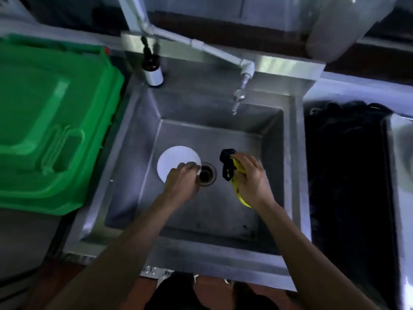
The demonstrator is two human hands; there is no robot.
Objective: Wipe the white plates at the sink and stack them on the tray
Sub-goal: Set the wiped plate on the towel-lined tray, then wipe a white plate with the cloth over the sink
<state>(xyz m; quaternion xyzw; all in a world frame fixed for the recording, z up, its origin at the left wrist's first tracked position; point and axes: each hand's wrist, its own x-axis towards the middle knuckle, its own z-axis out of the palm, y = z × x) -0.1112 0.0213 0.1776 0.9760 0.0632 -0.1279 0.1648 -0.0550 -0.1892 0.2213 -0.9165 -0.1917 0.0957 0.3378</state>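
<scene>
A white plate (176, 161) lies in the basin of a steel sink (223, 139), its round face turned up toward the camera; being round it has no long axis, and it seems to sit flat on the basin floor, though the blur at its near edge leaves it unclear whether that edge is lifted. The left hand (182, 183) comes down onto the plate's near-right rim, its fingers curled over the edge, pinching the plate between fingertips and thumb as far as the soft focus shows. Just right of that hand is the dark round drain (206, 174), touching or almost touching the plate's rim. Farther right, beyond the drain, the right hand (250, 180) is closed around a yellow cloth (238, 173), which trails down along the palm toward the wrist; at the fingertips a black object (228, 163) hangs against the cloth, and its shape is too dark to make out. Ahead of both hands, a tap (238, 98) on a white pipe points down into the basin. Ahead and left of the left hand, a dark bottle with a white label (153, 68) stands on the sink's back corner; no writing on it can be read. Well to the left of the left hand lies a green plastic lid (51, 121).
</scene>
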